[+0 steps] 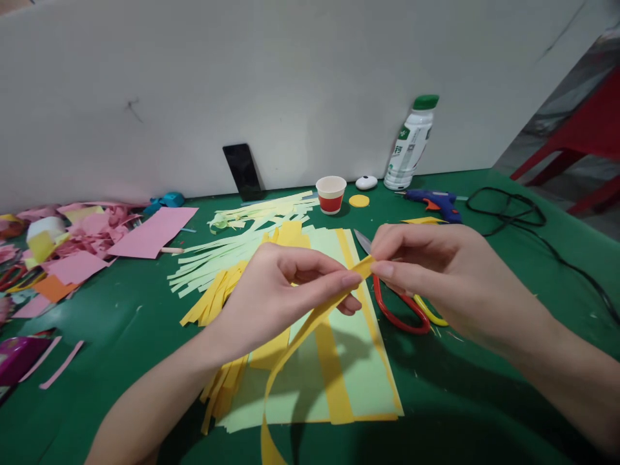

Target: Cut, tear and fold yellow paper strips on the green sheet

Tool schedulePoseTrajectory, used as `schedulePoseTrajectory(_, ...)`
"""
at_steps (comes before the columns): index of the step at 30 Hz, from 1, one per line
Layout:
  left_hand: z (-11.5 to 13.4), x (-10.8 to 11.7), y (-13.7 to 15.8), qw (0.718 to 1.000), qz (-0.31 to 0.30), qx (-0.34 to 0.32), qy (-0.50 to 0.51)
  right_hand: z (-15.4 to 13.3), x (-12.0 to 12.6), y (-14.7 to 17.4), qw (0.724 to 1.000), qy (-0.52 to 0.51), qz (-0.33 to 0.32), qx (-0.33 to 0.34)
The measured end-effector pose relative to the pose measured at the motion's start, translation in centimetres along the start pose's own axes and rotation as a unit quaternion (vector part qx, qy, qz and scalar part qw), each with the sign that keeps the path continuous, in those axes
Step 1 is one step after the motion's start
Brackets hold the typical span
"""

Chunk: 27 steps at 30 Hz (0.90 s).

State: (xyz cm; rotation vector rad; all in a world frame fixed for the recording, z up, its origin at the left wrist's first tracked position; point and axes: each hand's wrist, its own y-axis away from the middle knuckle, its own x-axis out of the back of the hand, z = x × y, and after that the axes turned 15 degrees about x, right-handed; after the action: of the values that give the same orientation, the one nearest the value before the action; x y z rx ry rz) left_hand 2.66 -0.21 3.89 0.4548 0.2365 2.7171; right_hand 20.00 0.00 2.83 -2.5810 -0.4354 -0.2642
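Observation:
A long yellow paper strip (310, 323) is pinched between both my hands. My left hand (300, 281) grips it between thumb and fingers, and the strip's long end hangs down and curls toward the front. At its upper end, my right hand (411, 258) pinches the strip between thumb and fingertips. Below the hands lie pale green paper sheets (368, 381) with more yellow strips across them. Fringed yellow paper (213, 294) sits left of these. Scissors (400, 316) with red and yellow handles rest under my right hand, partly hidden by it.
Behind are a phone (243, 171), a paper cup (331, 196), a yellow disc (359, 201), a white oval case (366, 183) and a bottle (411, 142). A blue glue gun (436, 201) with a black cord (571, 261) lies right. Pink paper scraps (94, 239) crowd the left.

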Motion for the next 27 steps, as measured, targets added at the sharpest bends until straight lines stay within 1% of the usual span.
schedulePoseTrajectory(2,-0.1,0.0,0.0,1.000,0.014,-0.011,-0.026,0.1,0.0,-0.2,1.000,-0.006,-0.010,-0.008)
schedulePoseTrajectory(5,-0.2,0.2,0.0,0.997,0.010,-0.016,-0.077,0.3,0.2,-0.6,0.998,0.008,-0.058,-0.014)
schedulePoseTrajectory(7,-0.2,0.4,-0.1,0.994,-0.009,-0.009,-0.113,0.5,0.4,-0.7,0.994,0.013,-0.105,-0.007)
schedulePoseTrajectory(11,-0.1,0.5,-0.2,0.984,-0.067,-0.009,-0.164,0.9,0.6,-0.8,0.980,0.018,-0.199,0.017)
schedulePoseTrajectory(14,-0.2,0.4,-0.2,0.979,-0.099,-0.009,-0.179,0.9,0.5,-0.7,0.971,0.023,-0.238,0.024)
schedulePoseTrajectory(18,-0.2,0.3,-0.2,0.968,-0.138,0.021,-0.208,1.0,0.4,-0.6,0.958,0.059,-0.280,0.028)
schedulePoseTrajectory(21,-0.1,0.3,-0.3,0.961,-0.141,0.037,-0.235,1.3,0.7,-0.6,0.949,0.074,-0.305,-0.005)
schedulePoseTrajectory(24,-0.3,0.6,-0.4,0.958,-0.143,0.032,-0.246,1.7,1.7,-0.9,0.942,0.087,-0.322,-0.037)
schedulePoseTrajectory(25,-0.4,0.7,-0.5,0.958,-0.143,0.029,-0.248,1.9,2.2,-1.0,0.943,0.099,-0.315,-0.036)
schedulePoseTrajectory(27,-0.5,1.0,-0.5,0.959,-0.136,0.028,-0.247,2.0,3.0,-1.3,0.954,0.130,-0.270,-0.030)
